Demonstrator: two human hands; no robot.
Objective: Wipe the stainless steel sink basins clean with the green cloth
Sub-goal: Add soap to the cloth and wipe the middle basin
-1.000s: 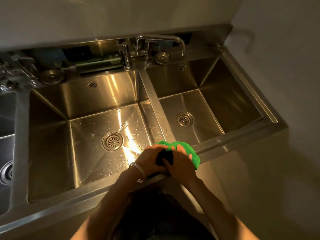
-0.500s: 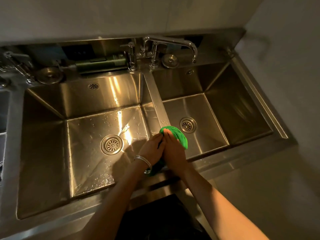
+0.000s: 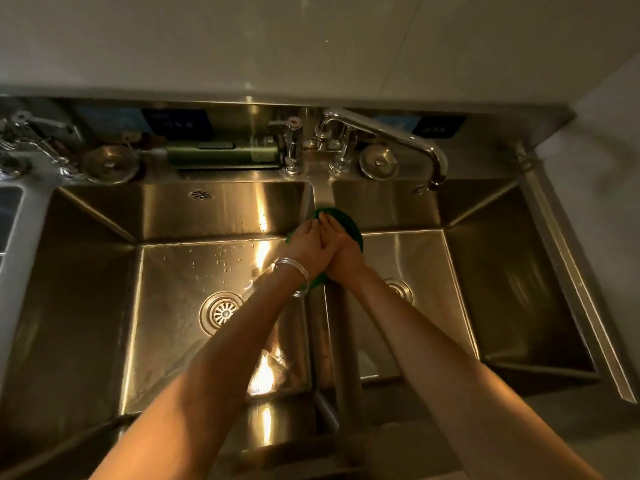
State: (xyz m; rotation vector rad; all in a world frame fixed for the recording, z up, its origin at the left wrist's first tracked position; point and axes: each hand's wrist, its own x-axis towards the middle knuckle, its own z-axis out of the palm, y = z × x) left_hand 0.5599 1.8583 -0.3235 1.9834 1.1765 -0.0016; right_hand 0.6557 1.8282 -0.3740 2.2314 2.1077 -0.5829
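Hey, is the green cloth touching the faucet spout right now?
Apart. The head view shows the green cloth under both hands on the divider, with bare steel between it and the faucet spout above.

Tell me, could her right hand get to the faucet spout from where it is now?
Probably yes. The right hand presses the green cloth on the divider, and nothing stands between it and the faucet spout beyond.

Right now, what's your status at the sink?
Left hand and right hand flat on cloth, pressing it on divider between the basins. Tap beyond, nothing blocking.
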